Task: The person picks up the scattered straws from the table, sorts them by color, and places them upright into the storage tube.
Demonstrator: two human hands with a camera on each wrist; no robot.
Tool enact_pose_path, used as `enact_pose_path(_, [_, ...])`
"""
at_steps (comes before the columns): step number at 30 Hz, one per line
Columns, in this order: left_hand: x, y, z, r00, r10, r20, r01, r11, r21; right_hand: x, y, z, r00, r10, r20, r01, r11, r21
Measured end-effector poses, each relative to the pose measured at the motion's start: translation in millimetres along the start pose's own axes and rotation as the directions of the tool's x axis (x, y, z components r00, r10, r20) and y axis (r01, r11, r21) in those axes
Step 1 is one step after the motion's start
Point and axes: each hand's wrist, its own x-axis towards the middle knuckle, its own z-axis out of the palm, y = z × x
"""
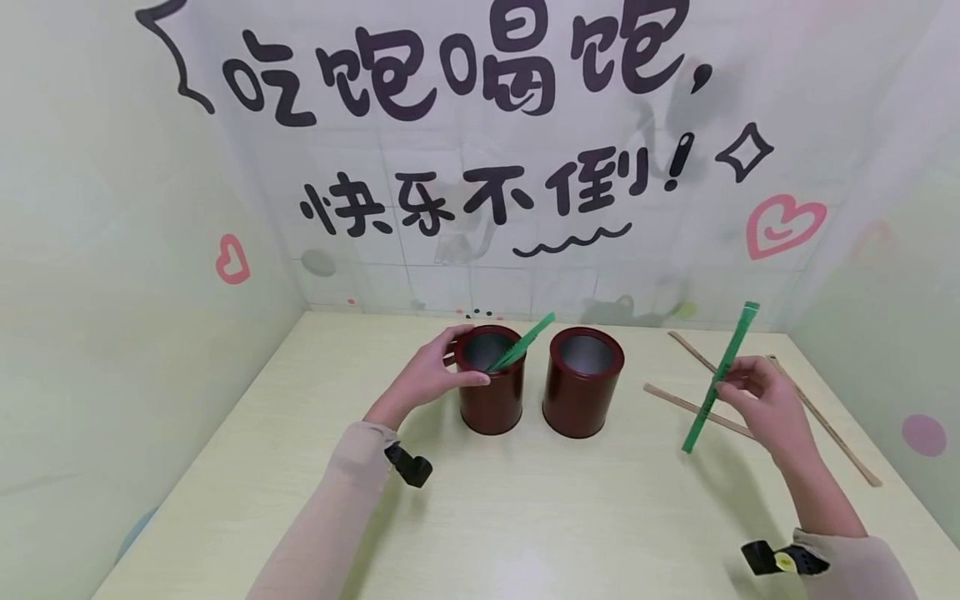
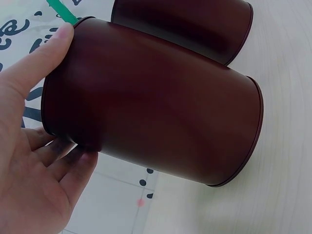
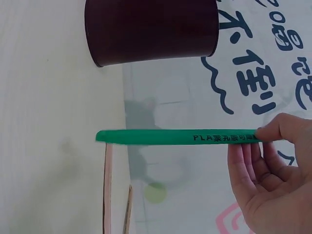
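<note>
Two dark red cylindrical cans stand upright side by side. My left hand point(image 1: 438, 371) grips the left can point(image 1: 491, 404) near its rim, thumb in front and fingers round the far side. The left wrist view shows the thumb right at the rim of this can point(image 2: 156, 107). Green straws point(image 1: 528, 340) lean inside it, sticking out toward the right. Away to the right, my right hand point(image 1: 768, 408) pinches a green wrapped straw point(image 1: 723, 367) between thumb and fingers, tilted over the table. Printed lettering beginning with PLA shows on this straw point(image 3: 180, 137).
The right can point(image 1: 581, 396) stands close beside the held one. Thin brown sticks point(image 1: 832, 429) lie scattered on the pale table point(image 1: 525, 508) beneath and around my right hand. Behind the table hangs a white backdrop point(image 1: 420, 283) with large black lettering.
</note>
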Motion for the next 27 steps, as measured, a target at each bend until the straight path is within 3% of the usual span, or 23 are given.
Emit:
enact_pose_path(4, [0.1,0.0,-0.2,1.000,0.000,0.000,0.000,1.000,-0.001,-0.2,-7.0,1.4,0.997,0.006,-0.072,0.003,0.992,0.126])
enact_pose_path(9, [0.7,-1.3,0.0,1.000,0.000,0.000,0.000,1.000,0.001,0.4,-14.3,4.4,0.990,0.001,-0.138,0.043,0.948,0.316])
enact_pose_path(15, [1.9,-2.4,0.5,1.000,0.000,0.001,0.000,1.000,-0.003,5.6,-27.7,7.4,0.968,0.023,-0.249,0.075,0.923,0.377])
enact_pose_path(22, [1.9,-2.2,0.0,1.000,0.001,0.002,-0.001,1.000,-0.009,11.9,-48.6,11.2,0.947,0.063,-0.314,0.120,0.841,0.528])
enact_pose_path(27, [2.1,-1.7,0.2,1.000,-0.005,0.004,0.005,1.000,-0.007,16.3,-63.3,12.3,0.941,0.055,-0.334,0.155,0.807,0.570])
